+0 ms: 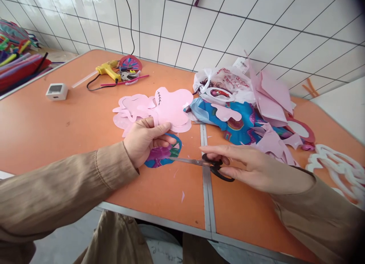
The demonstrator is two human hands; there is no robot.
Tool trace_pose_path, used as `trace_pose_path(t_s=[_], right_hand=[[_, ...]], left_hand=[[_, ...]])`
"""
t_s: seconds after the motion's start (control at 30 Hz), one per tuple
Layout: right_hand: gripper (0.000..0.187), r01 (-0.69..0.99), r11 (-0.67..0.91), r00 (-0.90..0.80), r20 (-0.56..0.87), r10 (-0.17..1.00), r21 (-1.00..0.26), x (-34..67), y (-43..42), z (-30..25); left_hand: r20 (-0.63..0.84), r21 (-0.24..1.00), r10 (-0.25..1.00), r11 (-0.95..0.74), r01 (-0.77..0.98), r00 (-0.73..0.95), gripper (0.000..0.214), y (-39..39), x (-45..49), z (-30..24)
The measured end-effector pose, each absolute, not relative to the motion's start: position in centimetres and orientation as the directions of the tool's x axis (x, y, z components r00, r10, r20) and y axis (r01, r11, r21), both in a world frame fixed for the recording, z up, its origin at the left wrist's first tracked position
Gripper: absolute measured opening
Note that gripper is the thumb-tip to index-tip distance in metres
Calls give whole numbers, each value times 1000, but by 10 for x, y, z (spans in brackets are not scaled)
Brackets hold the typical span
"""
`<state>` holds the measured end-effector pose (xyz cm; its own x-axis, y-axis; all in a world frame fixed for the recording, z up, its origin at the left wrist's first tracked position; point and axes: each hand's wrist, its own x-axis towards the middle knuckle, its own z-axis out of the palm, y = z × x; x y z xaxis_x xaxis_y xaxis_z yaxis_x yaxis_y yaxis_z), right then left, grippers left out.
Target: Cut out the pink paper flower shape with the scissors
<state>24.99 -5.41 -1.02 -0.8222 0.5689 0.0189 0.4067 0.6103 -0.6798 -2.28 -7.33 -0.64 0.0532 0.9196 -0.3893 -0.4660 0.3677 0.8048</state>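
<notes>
My left hand (144,140) is closed on a blue, purple and green printed cut-out (162,155) held just above the orange table (57,131). My right hand (251,167) lies over black-handled scissors (212,166), fingers stretched along them and through the handles. The blades point left and touch the cut-out's right edge. A pile of pink paper flower shapes (168,106) lies just beyond my left hand.
A yellow glue gun (108,71) with its cord lies at the back, by a small white box (57,91). Colourful printed sheets (236,121), pink scraps, a plastic bag (225,81) and white cut-outs (339,169) crowd the right side. Bright craft stock lies far left.
</notes>
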Motion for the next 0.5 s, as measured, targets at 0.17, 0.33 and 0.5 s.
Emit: trace_pose_path(t_s=[0.17, 0.33, 0.5], right_hand=[[58, 369, 568, -787, 77, 612, -736, 254, -54, -12], [40, 416, 721, -738, 257, 624, -554, 240, -58, 1], [35, 472, 761, -739, 270, 617, -445, 233, -59, 5]], left_hand=[[-375, 812, 926, 350, -467, 42, 26, -74, -23, -7], [-324, 843, 946, 285, -456, -7, 23, -74, -22, -6], [-258, 881, 964, 211, -423, -58, 19, -75, -21, -8]])
